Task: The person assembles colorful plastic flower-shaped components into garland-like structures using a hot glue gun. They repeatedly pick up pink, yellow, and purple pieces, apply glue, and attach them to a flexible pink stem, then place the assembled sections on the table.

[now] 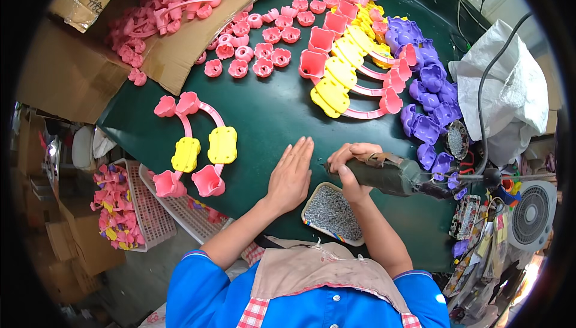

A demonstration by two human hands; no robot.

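In my right hand [356,169] is a dark electric screwdriver [393,175], held sideways with its tip toward the left and my fingers wrapped round its front end. Flat on the green table lies my left hand [291,175], fingers stretched out, holding nothing. Just below the right hand sits a shallow tray [305,215] full of small grey screws [332,213]. To the left of my hands rest two pink curved pieces with flower-shaped cups at their ends, each with a yellow plate [222,145] around its middle. A row of similar pink pieces with yellow plates [331,96] stands farther back.
Loose pink cups [263,67] lie at the back, beside a cardboard box [186,43] heaped with pink parts. Purple flower cups [427,129] are piled at the right, near a white sack [507,82], a black cord [483,100] and a fan [532,215]. A crate [144,208] stands lower left.
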